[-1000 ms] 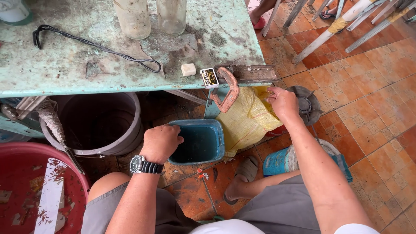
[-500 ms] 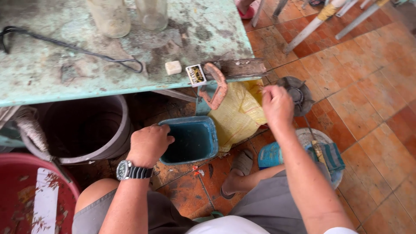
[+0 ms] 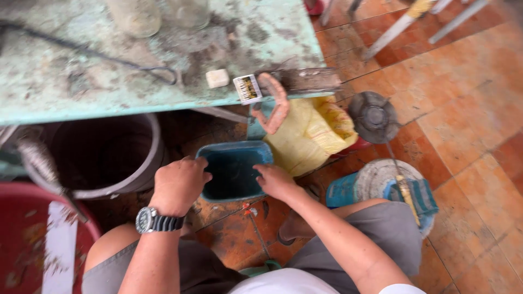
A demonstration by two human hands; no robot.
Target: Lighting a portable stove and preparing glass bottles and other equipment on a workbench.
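- A view from above looks down at a seated person's two bare hands, low in the centre of the frame, over an orange tiled floor (image 3: 468, 125).
- A small teal rectangular tub (image 3: 234, 170) sits on the floor at the centre, just below the edge of a worn pale green table (image 3: 109, 92) that fills the upper left.
- The left hand (image 3: 180, 185), with a dark wristwatch (image 3: 157, 220) on its wrist, curls over the tub's left rim, fingers bent around the edge in a grasp.
- The right hand (image 3: 277, 182) rests on the tub's right rim, fingers reaching over the edge towards the inside; whether it grips firmly cannot be told.
- The tub's inside looks dark and its contents cannot be made out.
- Just right of the tub, in the centre right, lies a crumpled yellow plastic sack (image 3: 310, 133).
- A rusty reddish C-shaped clamp (image 3: 275, 103) hangs at the table's edge, above the tub.
- On the table near that edge lie a small pale block (image 3: 217, 78) and a bent dark wire (image 3: 98, 54).
- At left, under the table, stands a large grey bucket (image 3: 109, 158); a red basin (image 3: 32, 239) fills the lower left corner.
- At right, a round grey disc (image 3: 374, 116) lies on the floor, with a blue container (image 3: 381, 188) below it beside the person's knee.
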